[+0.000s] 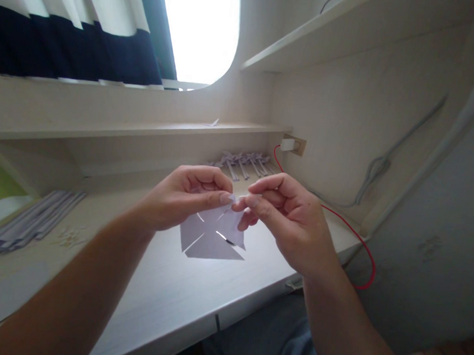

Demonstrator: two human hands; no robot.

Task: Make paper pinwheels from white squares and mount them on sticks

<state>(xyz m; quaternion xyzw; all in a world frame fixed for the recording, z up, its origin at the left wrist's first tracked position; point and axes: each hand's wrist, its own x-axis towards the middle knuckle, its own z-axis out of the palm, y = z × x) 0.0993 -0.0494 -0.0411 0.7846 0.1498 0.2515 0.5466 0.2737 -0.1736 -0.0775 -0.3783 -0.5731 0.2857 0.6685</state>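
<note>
Desk: a long, pale, wood-look worktop (164,291), running across the view.
Curtain: white and navy pleated cloth (68,30), hanging above the desk's back left.
Shelf: a narrow, pale board (143,130) above the desk's back edge.
Tubes: a bundle of long, whitish rolled-paper tubes (34,223), lying side by side at the desk's left end.
Left hand: the bare left hand (193,190) is over the middle of the desk, thumb and forefinger pinching the upper part of the slit sheet.
Right hand: the bare right hand (283,213) is over the desk too, just beside the left, its thumb and forefinger closed on a thin white bit (242,197); whether that belongs to the sheet cannot be told.
Slit sheet: a white paper square (212,225) with diagonal cuts running in towards its centre, held over the middle of the desk.
Pinwheels: a row of whitish folded-paper pinwheels on paper stems (246,161), at the desk's back right.
Cable: a thin red cord (371,257), looping past the desk's right end.
Plug: a white, boxy adapter (287,144) in the wall socket above the desk's back right corner.
Scraps: small cream-coloured pieces (69,237), scattered on the desk near the tubes.
</note>
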